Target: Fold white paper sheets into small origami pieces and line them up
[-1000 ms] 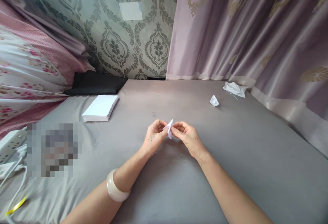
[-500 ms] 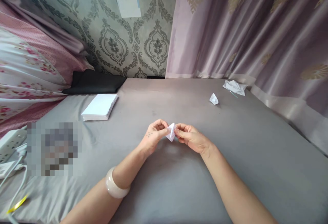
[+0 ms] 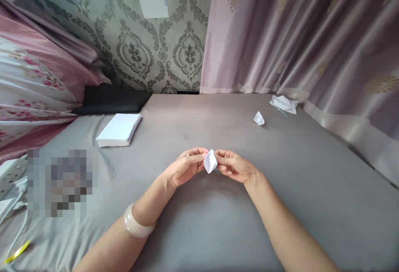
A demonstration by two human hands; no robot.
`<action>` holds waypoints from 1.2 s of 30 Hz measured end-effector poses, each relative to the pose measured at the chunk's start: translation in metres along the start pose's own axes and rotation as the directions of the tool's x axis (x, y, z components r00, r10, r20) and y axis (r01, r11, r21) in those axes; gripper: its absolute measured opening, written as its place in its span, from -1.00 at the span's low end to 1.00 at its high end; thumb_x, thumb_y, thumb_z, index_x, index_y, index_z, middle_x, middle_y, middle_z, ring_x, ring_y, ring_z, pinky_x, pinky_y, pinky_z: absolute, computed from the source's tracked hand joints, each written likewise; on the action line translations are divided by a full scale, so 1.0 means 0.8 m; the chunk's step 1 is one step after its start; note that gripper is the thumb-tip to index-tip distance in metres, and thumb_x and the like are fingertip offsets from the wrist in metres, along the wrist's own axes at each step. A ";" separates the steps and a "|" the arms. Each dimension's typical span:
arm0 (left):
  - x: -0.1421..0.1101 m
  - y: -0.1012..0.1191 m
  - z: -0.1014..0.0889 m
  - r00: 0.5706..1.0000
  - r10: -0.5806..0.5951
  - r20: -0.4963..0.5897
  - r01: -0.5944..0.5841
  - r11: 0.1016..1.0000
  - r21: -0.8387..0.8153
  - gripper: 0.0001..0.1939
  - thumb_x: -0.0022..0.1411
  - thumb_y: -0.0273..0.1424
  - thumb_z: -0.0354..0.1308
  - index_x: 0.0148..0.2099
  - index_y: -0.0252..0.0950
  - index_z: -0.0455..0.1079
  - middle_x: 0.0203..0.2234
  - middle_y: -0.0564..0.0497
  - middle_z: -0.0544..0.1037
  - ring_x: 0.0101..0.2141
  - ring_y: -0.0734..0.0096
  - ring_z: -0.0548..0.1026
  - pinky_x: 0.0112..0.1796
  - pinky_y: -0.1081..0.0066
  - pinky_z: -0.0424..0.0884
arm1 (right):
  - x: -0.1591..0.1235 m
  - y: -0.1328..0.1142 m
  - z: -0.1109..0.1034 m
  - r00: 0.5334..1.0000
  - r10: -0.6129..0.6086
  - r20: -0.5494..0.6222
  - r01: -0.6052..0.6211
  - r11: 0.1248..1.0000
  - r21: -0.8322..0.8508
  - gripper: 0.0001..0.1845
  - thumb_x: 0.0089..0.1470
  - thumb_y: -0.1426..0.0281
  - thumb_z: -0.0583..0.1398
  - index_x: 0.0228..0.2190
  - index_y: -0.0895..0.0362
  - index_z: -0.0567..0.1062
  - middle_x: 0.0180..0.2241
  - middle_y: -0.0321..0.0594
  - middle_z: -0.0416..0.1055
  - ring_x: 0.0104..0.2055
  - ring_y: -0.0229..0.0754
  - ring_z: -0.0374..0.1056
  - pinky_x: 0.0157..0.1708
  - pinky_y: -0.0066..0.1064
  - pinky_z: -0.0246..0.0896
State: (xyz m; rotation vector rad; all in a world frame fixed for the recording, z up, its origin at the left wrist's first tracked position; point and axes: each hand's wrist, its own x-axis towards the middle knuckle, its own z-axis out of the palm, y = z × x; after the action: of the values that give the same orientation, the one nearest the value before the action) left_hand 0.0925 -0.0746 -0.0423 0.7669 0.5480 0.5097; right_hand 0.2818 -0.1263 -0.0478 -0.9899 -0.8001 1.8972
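The folded white paper piece [image 3: 210,162] sits between the two hands, held up over the grey sheet [image 3: 199,118] near the middle of the scene. The left hand [image 3: 188,166] has its thumb and fingers narrowed on the left edge of the piece; the right hand [image 3: 235,167] pinches the right edge, thumb nearest the viewer. A hollow, pocket-like face of the piece shows between them, with layered folds along its lower right side.

A white card [image 3: 153,6] with a blue corner is fixed to the patterned wallpaper [image 3: 134,52] at the far side (any print on it is too small to read).

Far right of the hands stands a small folded paper shape [image 3: 259,118], and farther right a loose bundle of folded white papers [image 3: 284,104] lies beside a thin green strip [image 3: 283,112]. Far left rests a stack of white paper [image 3: 119,128], its top sheet plain white.
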 end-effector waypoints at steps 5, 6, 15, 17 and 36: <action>0.001 0.000 -0.002 0.997 -0.071 0.000 0.071 0.997 0.028 -0.71 -0.01 -0.39 0.39 -0.23 -0.40 0.48 -0.47 0.04 0.44 -0.49 0.63 0.34 -0.36 0.52 0.27 | 0.002 0.003 -0.001 0.999 0.005 -0.047 -0.004 1.000 0.030 -0.70 -0.14 0.25 0.40 -0.49 0.20 0.47 -0.62 -0.42 0.19 -0.62 -0.50 0.03 -0.71 -0.66 -0.16; 0.002 -0.001 -0.002 0.997 -0.082 -0.001 0.082 0.996 0.023 -0.71 -0.02 -0.39 0.40 -0.23 -0.41 0.49 -0.49 0.04 0.43 -0.51 0.65 0.32 -0.38 0.54 0.26 | 0.002 0.003 0.000 0.998 0.001 -0.067 0.002 0.999 0.037 -0.70 -0.14 0.26 0.40 -0.49 0.20 0.47 -0.61 -0.42 0.20 -0.61 -0.50 0.04 -0.71 -0.66 -0.15; 0.006 -0.010 0.001 0.997 -0.065 -0.035 0.061 0.993 -0.104 -0.72 0.08 -0.27 0.33 -0.26 -0.41 0.51 -0.45 0.01 0.47 -0.51 0.66 0.35 -0.44 0.61 0.31 | 0.005 0.004 -0.002 0.986 -0.055 -0.155 0.074 0.990 0.123 -0.73 -0.15 0.31 0.41 -0.47 0.18 0.47 -0.60 -0.44 0.22 -0.61 -0.51 0.05 -0.66 -0.66 -0.09; 0.006 -0.011 0.002 0.998 -0.058 -0.028 0.055 0.994 -0.096 -0.74 0.06 -0.33 0.35 -0.25 -0.42 0.52 -0.47 0.02 0.46 -0.52 0.67 0.36 -0.43 0.62 0.32 | 0.005 0.004 -0.001 0.985 -0.069 -0.158 0.088 0.989 0.118 -0.73 -0.13 0.29 0.40 -0.45 0.18 0.48 -0.58 -0.42 0.24 -0.60 -0.50 0.06 -0.64 -0.65 -0.04; 0.005 -0.016 0.009 0.984 0.090 -0.154 -0.070 0.988 0.135 -0.71 -0.07 -0.28 0.41 -0.50 -0.38 0.45 -0.69 0.10 0.36 -0.59 0.63 0.26 -0.45 0.51 0.17 | 0.009 0.012 0.022 0.975 -0.130 -0.183 0.155 0.979 0.131 -0.66 -0.18 0.22 0.41 -0.44 0.17 0.47 -0.59 -0.41 0.29 -0.56 -0.43 0.14 -0.61 -0.56 -0.04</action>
State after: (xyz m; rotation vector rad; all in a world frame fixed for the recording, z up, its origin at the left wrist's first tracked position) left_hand 0.1031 -0.0837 -0.0491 0.8786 0.7062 0.6183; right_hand 0.2606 -0.1266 -0.0493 -0.9661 -0.6066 1.6944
